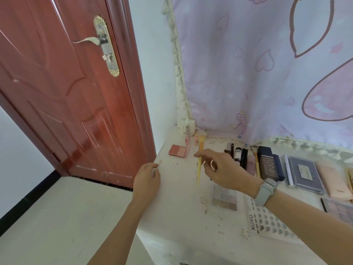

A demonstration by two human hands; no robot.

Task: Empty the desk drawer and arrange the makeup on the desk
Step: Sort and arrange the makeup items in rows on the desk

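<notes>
Arranging makeup on the surface (179,190)

Our right hand (225,169), fingers loosely apart, hovers over the yellow brush (199,161) lying lengthwise away from us; left hand (147,177) pinches something small.

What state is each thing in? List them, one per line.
door: closed
pink blush compact: open, flat on the desk
yellow brush: lying on the desk under the right hand
right hand: fingers loosely curled, grip unclear
left hand: holding a small pale item
grey eyeshadow palette: pans showing
</notes>
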